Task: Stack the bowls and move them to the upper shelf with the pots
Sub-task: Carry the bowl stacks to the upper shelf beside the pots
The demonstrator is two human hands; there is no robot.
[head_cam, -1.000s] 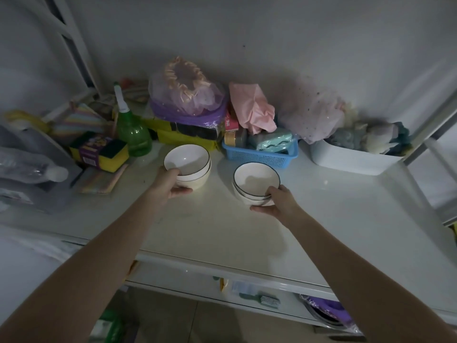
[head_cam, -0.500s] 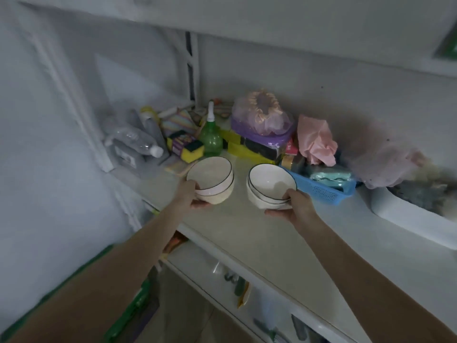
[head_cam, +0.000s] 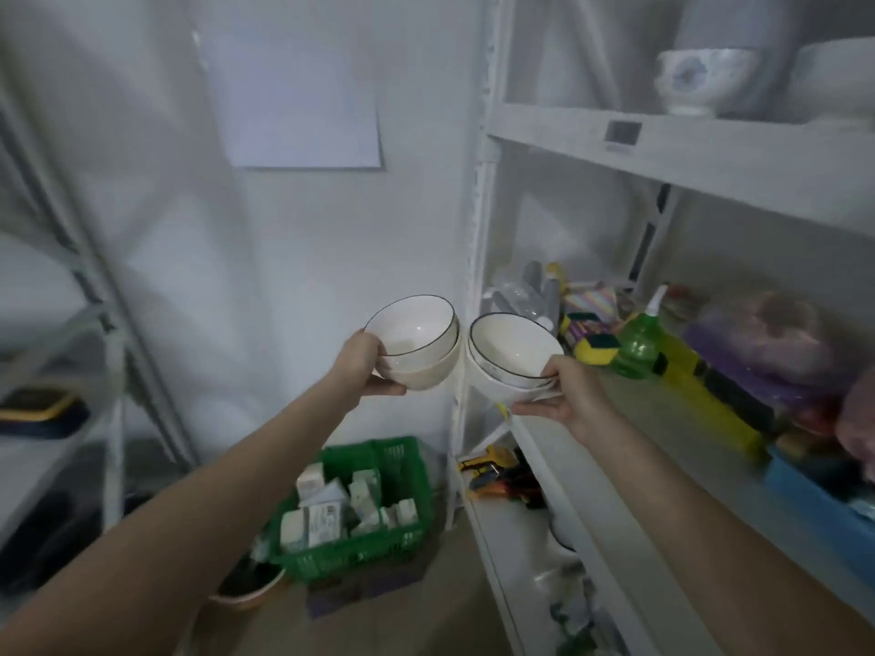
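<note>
While each bowl stack [head_cam: 416,345] [head_cam: 509,359] is gripped by curled fingers of left hand [head_cam: 367,366] and right hand [head_cam: 568,395], the upper shelf [head_cam: 686,158] is seen at upper right.

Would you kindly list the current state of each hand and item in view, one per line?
Left hand: grips the left bowl stack.
Left bowl stack: lifted, tilted.
Right hand: grips the right bowl stack.
Right bowl stack: lifted, tilted.
Green basket: on the floor, holding boxes.
Upper shelf: carries a patterned bowl.

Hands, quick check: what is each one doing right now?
Left hand: grips the left bowl stack, lifted.
Right hand: grips the right bowl stack, lifted.
</note>
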